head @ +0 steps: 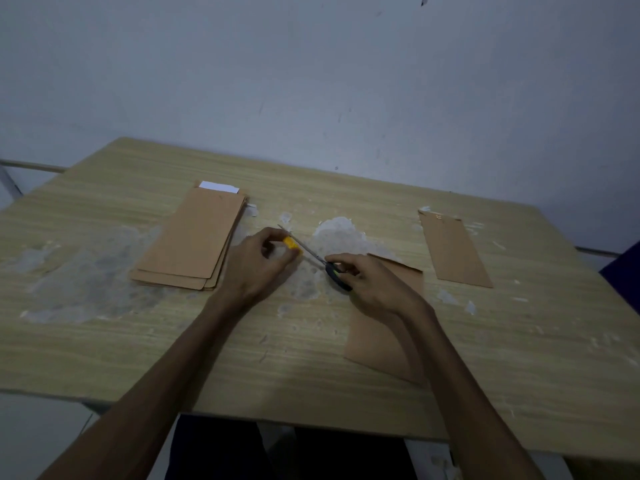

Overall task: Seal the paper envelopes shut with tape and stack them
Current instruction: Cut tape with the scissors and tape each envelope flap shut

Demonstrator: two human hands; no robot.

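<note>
Left hand is pinching yellow tape roll; right hand is gripping scissors (blades meeting the tape) beside envelope stack.

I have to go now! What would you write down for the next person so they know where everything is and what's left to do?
Left hand pinches a small yellow roll of tape.
Right hand grips black-handled scissors, blades pointing at the tape; its forearm lies over one brown paper envelope on the wooden table.
A stack of brown envelopes sits far left, white paper showing at the top.
A single brown envelope lies far right; whether it's sealed, I can't tell.
Left: cut tape, seal the envelope under the forearm, stack it, then go on with the rest.
</note>
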